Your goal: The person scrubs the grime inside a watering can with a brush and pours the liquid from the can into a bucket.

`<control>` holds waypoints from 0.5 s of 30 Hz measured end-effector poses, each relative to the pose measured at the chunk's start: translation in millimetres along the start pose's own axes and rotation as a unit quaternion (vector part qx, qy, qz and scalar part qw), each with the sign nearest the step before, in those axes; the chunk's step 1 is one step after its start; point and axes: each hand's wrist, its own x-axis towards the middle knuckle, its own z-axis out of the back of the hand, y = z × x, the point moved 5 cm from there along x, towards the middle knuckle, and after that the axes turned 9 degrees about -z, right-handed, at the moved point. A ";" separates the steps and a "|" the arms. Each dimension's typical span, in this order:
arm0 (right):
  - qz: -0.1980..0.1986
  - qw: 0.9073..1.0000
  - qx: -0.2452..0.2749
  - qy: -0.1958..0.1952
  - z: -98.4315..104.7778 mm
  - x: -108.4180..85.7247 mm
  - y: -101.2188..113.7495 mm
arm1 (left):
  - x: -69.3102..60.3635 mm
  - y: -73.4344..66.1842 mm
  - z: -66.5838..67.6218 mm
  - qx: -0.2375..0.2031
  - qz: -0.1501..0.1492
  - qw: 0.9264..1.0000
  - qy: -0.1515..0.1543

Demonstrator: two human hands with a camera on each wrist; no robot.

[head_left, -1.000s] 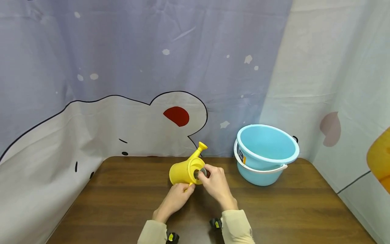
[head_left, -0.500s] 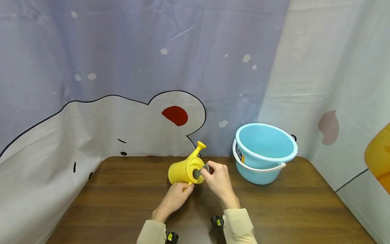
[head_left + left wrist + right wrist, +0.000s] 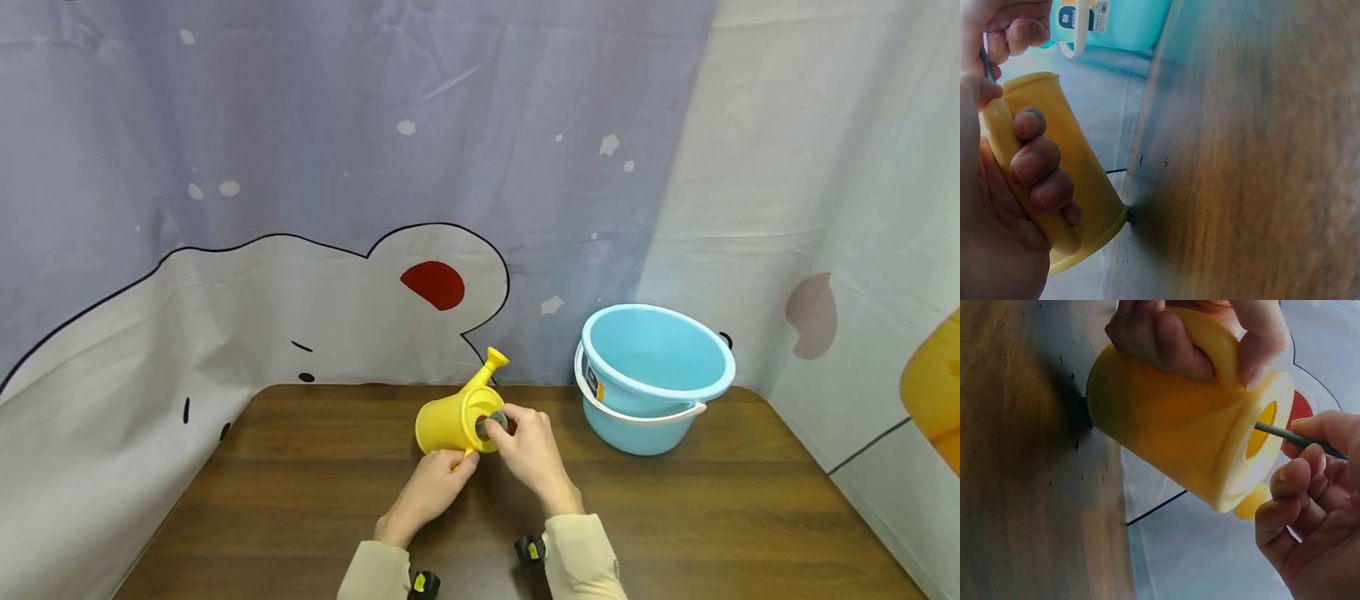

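Note:
A yellow watering can [image 3: 438, 425] is tilted, its round opening facing right and toward me, its spout pointing up and back. My left hand [image 3: 431, 492] grips the can's handle [image 3: 1000, 122], fingers curled round it. At the opening, my right hand [image 3: 536, 454] pinches a thin, flat grey-green piece [image 3: 1285, 434] between thumb and fingers. The piece's far end is at or inside the opening; its exact kind cannot be told. In the right wrist view it shows edge-on, as a narrow dark strip. Whether the can's base touches the table is unclear.
A light blue bucket [image 3: 637, 433] with a white handle stands at the back right of the brown wooden table [image 3: 300, 517]. Behind the table's back edge hangs a printed curtain [image 3: 337, 167]. Dark bands are on both wrists.
Half a second ago my right hand shifted slightly right and more of the grey-green piece showed; now it is back left, closer to the opening. The left hand and watering can stay nearly still.

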 end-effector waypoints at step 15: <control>0.005 1.000 0.001 -0.030 13.6 0.4 2.3 | -0.1 0.5 -0.6 -0.001 -0.003 1.000 -0.003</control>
